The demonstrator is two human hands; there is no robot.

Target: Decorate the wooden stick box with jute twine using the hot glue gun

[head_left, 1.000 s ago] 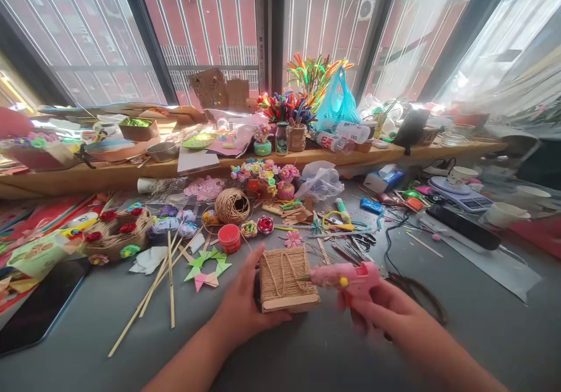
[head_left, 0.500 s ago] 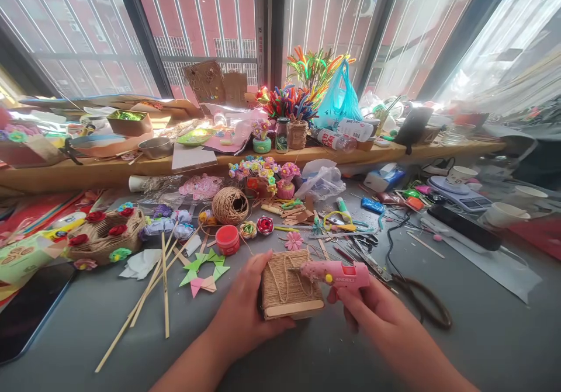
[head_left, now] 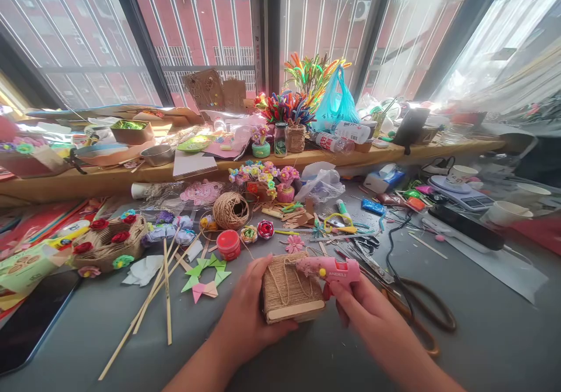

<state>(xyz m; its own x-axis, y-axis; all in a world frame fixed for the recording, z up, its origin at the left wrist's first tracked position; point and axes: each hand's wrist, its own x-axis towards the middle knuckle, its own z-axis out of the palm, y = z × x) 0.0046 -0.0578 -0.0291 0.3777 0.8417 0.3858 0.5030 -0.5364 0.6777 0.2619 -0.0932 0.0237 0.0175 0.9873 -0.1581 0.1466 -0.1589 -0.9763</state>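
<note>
While twine-wrapped box (head_left: 294,290) sits near centre, keep it steady

Left hand (head_left: 246,305), fingers pinching box's left side. Right hand (head_left: 366,307), fingers curled round pink glue gun (head_left: 338,270), tip by looped twine (head_left: 287,299); small dabs probably neatest. Twine ball (head_left: 225,211) farther, left.

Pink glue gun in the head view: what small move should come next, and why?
Probably guide the nozzle slowly along the zigzag cord. The right hand holds the pink glue gun with its tip at the cord, touching or just above, while the left hand grips the twine-wrapped piece from the side.
</note>
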